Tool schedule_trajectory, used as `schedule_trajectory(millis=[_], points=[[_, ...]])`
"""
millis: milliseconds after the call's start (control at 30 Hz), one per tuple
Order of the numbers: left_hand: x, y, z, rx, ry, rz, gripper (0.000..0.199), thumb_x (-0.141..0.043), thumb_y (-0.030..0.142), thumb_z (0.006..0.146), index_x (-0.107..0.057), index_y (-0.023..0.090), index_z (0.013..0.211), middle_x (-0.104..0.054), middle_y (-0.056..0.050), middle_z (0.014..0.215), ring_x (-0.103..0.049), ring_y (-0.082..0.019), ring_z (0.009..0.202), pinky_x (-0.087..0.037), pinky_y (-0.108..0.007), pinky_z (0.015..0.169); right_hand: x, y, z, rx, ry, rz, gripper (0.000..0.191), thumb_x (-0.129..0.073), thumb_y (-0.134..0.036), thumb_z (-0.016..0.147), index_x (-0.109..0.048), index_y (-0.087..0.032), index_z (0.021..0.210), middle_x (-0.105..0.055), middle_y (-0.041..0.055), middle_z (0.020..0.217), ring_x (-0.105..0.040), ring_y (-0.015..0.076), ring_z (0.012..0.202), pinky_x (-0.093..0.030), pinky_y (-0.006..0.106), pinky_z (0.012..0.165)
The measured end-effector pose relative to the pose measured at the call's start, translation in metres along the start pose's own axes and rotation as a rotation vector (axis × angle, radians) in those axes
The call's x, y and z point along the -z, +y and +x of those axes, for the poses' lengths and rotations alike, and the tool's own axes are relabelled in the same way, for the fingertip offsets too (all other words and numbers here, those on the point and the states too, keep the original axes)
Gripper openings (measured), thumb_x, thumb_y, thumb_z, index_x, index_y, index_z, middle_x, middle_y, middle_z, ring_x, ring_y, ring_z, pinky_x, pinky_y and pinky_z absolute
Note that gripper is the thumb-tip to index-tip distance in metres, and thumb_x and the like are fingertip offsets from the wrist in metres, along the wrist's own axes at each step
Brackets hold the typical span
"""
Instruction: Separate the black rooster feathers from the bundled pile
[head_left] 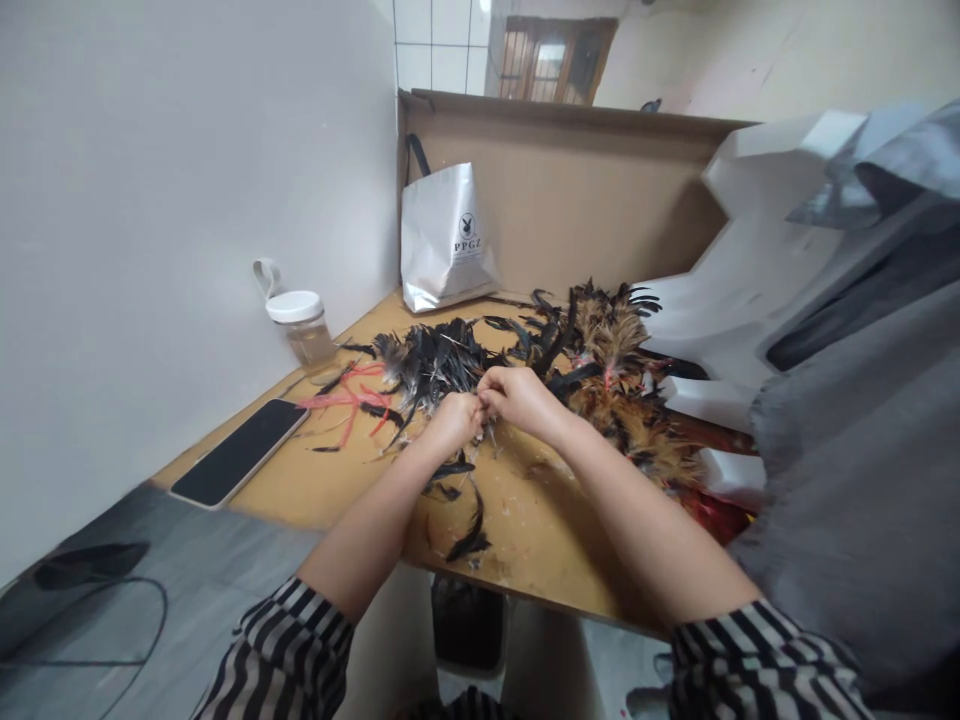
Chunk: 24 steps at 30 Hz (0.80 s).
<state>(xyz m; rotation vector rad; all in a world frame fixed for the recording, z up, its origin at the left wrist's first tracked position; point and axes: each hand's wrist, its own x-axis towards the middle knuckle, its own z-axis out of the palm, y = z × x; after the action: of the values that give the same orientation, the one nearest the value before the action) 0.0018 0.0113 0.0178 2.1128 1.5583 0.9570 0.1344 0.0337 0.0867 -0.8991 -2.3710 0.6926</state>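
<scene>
My left hand (455, 420) and my right hand (519, 395) meet over the table, both closed, fingertips pinched together. What sits between the fingers is too small and hidden to name; dark feather tips and pale quill bits show around them. Just behind lies a heap of black feathers (435, 360) with pale quills. To the right are bundles of brown feathers (611, 330), some bound with red. Loose black feathers (471, 530) are scattered below my hands. Left of the heap lie tangled red strips (352, 398).
On the wooden table (330, 490) a phone (240, 452) lies at the left edge. A lidded jar (304, 325) stands by the wall. A silver bag (442, 240) leans at the back near a cardboard panel (585, 190). White machine-like housing (690, 300) and grey cloth (862, 450) border the right.
</scene>
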Motion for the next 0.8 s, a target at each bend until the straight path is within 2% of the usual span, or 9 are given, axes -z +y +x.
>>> schedule_trajectory(millis=[167,233,300,400,433,500,633,700,800], points=[[0.001,0.011,-0.008,-0.316,-0.034,0.0,0.016,-0.049,0.017,0.074,-0.061,0.015,0.064,-0.059,-0.004,0.066,-0.053,-0.012,0.064,-0.04,-0.023,0.063,0.041,0.005,0.018,-0.237,-0.56,0.31,0.007,-0.059,-0.02,0.068,-0.059,-0.013,0.071,-0.06,0.0004,0.053,-0.054,0.0085,0.046,-0.043,0.02,0.048],[0.002,0.02,-0.013,-0.347,-0.072,-0.149,0.019,-0.047,0.019,0.076,-0.061,0.015,0.064,-0.059,-0.004,0.065,-0.053,-0.011,0.06,-0.04,-0.022,0.061,0.05,0.012,0.017,-0.302,-0.649,0.456,0.014,-0.064,-0.023,0.064,-0.06,-0.012,0.072,-0.062,0.0018,0.057,-0.055,0.0091,0.048,-0.044,0.02,0.048],[0.004,0.027,-0.016,-0.256,-0.094,-0.395,0.022,-0.046,0.024,0.078,-0.06,0.013,0.064,-0.059,-0.004,0.063,-0.053,-0.009,0.054,-0.041,-0.02,0.055,0.049,0.023,0.012,-0.339,-0.573,0.632,0.016,-0.066,-0.022,0.06,-0.061,-0.011,0.071,-0.062,0.002,0.058,-0.056,0.0105,0.051,-0.045,0.021,0.049],[0.006,0.028,-0.016,-0.07,-0.093,-0.708,0.026,-0.05,0.032,0.077,-0.06,0.011,0.066,-0.059,-0.004,0.058,-0.053,-0.009,0.048,-0.041,-0.02,0.048,0.029,0.039,0.002,-0.33,-0.207,0.955,0.008,-0.063,-0.02,0.062,-0.06,-0.012,0.064,-0.061,0.001,0.059,-0.058,0.0121,0.057,-0.047,0.023,0.054],[0.006,0.026,-0.014,-0.017,-0.078,-0.776,0.026,-0.052,0.034,0.075,-0.06,0.011,0.067,-0.059,-0.004,0.056,-0.053,-0.009,0.047,-0.041,-0.02,0.047,0.019,0.044,-0.002,-0.33,-0.161,0.989,0.01,-0.06,-0.022,0.066,-0.059,-0.013,0.062,-0.06,0.0002,0.057,-0.057,0.0113,0.056,-0.047,0.022,0.052],[0.005,0.021,-0.01,0.073,-0.028,-0.866,0.027,-0.054,0.035,0.074,-0.061,0.01,0.068,-0.059,-0.004,0.054,-0.052,-0.009,0.044,-0.041,-0.02,0.045,-0.001,0.051,-0.007,-0.335,-0.103,1.038,0.012,-0.058,-0.024,0.069,-0.058,-0.014,0.062,-0.058,-0.0002,0.055,-0.056,0.0096,0.053,-0.046,0.02,0.051],[0.0,0.012,-0.003,0.192,0.099,-0.969,0.026,-0.059,0.035,0.069,-0.061,0.009,0.065,-0.059,-0.004,0.053,-0.052,-0.008,0.044,-0.042,-0.019,0.045,-0.03,0.052,-0.013,-0.357,0.197,1.305,0.011,-0.066,-0.021,0.063,-0.058,-0.016,0.068,-0.06,-0.0009,0.06,-0.054,0.0069,0.05,-0.047,0.018,0.052],[-0.003,0.01,-0.001,0.236,0.15,-1.015,0.024,-0.061,0.033,0.067,-0.061,0.009,0.067,-0.06,-0.004,0.055,-0.053,-0.008,0.045,-0.042,-0.019,0.046,-0.037,0.045,-0.016,-0.347,0.313,1.253,0.014,-0.067,-0.024,0.064,-0.058,-0.017,0.073,-0.061,-0.0001,0.064,-0.055,0.0078,0.053,-0.047,0.02,0.054],[-0.007,0.007,0.0,0.284,0.18,-1.045,0.02,-0.06,0.028,0.067,-0.062,0.009,0.07,-0.061,-0.004,0.057,-0.053,-0.008,0.046,-0.042,-0.018,0.045,-0.04,0.031,-0.023,-0.227,0.431,0.904,0.015,-0.062,-0.029,0.069,-0.06,-0.017,0.077,-0.063,0.002,0.068,-0.057,0.011,0.059,-0.046,0.024,0.059]])
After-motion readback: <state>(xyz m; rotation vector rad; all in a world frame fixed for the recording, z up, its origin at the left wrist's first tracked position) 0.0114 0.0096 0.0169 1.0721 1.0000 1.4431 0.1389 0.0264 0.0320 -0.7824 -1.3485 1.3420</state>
